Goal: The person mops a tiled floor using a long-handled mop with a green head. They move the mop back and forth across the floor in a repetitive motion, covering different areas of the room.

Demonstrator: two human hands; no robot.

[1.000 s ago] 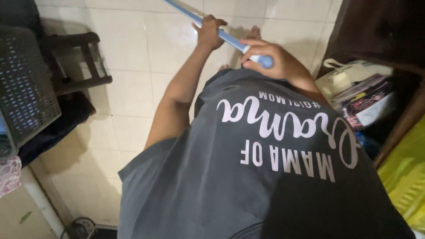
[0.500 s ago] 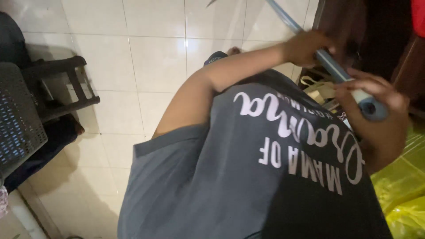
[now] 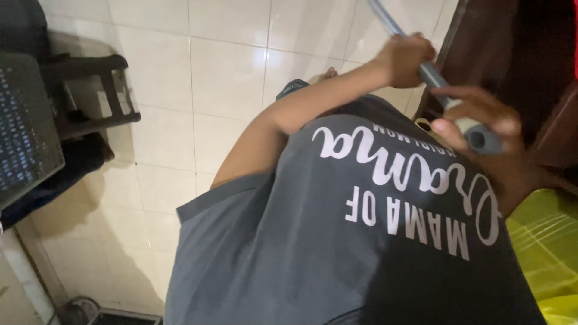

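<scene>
A long pale blue pole [image 3: 421, 60], looks like a mop or broom handle, is gripped by both hands. The left hand [image 3: 404, 59] is wrapped fully around it further down the shaft, fingers closed tight. The right hand [image 3: 481, 117] is held at the top end, just by the grey end cap [image 3: 481, 139], with the fingers curled loosely over the pole rather than clamped hard. The pole is tilted, running from the cap up and away toward the top edge of the view, where it gets cut off, so the working end can't be seen.

Below the hands, most of the view is filled by a grey t-shirt [image 3: 337, 241] with white lettering. A bare foot [image 3: 328, 73] is just visible on the cream tiled floor [image 3: 223, 72]. Dark wooden furniture [image 3: 512, 54] is right beside the right hand. A yellow-green cloth [image 3: 542, 235] is seen at the right edge. Over on the left, a dark perforated plastic basket [image 3: 24, 132] and a dark wooden chair frame [image 3: 96, 96] are standing well apart from the pole.
</scene>
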